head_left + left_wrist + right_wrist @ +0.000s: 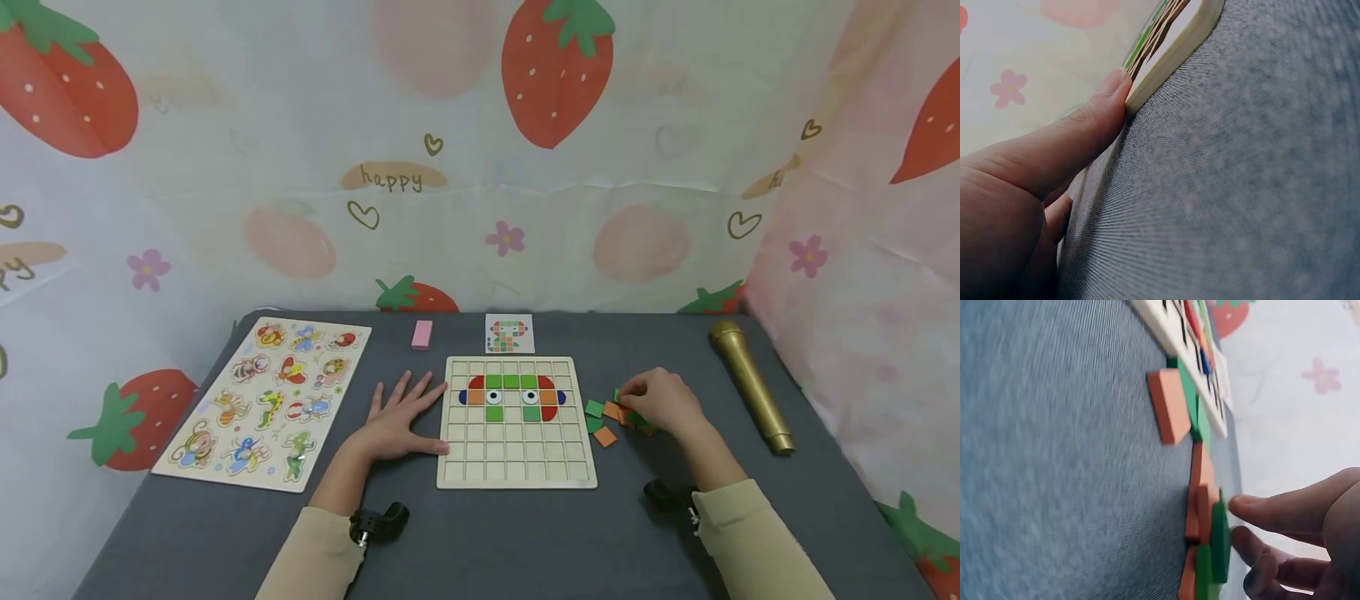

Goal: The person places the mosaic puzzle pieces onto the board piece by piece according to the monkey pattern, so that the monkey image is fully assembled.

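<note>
I find the left hand (pixel 396 421) spread wide with fingers extended, gripping nothing; its thumb touches the near-side edge of the gridded board (pixel 506 451). The board lies between the hands, and its far half bears a pattern of coloured pieces (pixel 512 382), two marked as eyes. The right hand (pixel 663 400) has its fingers bent over a heap of orange and green tiles (pixel 604 437), located between it and the board. Its fingertips are at a green tile (pixel 1219 544); I cannot tell whether they pinch it. Beyond both hands I note a pattern card (pixel 510 343) and a pink block (pixel 422 335). A picture board (pixel 273 400) lies left of the left hand; a gold microphone (pixel 752 387), right of the right.
</note>
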Tool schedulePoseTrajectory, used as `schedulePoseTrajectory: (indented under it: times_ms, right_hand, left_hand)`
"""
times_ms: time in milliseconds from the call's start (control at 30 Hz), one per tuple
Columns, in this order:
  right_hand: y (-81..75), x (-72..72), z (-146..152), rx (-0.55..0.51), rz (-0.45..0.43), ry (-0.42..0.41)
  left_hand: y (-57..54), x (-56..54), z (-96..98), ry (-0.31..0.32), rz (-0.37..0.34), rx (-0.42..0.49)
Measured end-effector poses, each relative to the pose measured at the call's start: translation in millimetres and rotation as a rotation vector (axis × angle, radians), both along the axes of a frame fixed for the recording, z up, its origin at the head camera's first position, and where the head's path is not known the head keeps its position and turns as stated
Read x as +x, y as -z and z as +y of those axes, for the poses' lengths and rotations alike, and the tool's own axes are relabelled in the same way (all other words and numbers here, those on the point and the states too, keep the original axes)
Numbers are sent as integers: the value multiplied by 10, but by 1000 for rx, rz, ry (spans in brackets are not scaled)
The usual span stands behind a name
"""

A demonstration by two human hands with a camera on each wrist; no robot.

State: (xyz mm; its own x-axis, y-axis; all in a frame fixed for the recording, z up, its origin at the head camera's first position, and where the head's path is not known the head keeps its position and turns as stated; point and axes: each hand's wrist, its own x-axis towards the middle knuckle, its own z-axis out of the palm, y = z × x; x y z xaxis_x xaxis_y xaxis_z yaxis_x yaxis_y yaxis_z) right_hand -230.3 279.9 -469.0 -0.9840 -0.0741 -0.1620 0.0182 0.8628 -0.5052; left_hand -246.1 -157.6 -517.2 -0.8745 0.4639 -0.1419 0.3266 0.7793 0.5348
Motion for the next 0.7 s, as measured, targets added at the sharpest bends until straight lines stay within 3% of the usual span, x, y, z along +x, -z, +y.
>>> schedulePoseTrajectory:
  times_ms: [367,700]
  right_hand:
    - [7,-20,133,23,-7,32]
    - [30,-74,168,-14,-53,-12]
  left_hand:
    - [-4,7,1,7,-3,-2]
    - [-13,7,-4,1,-9,-1]
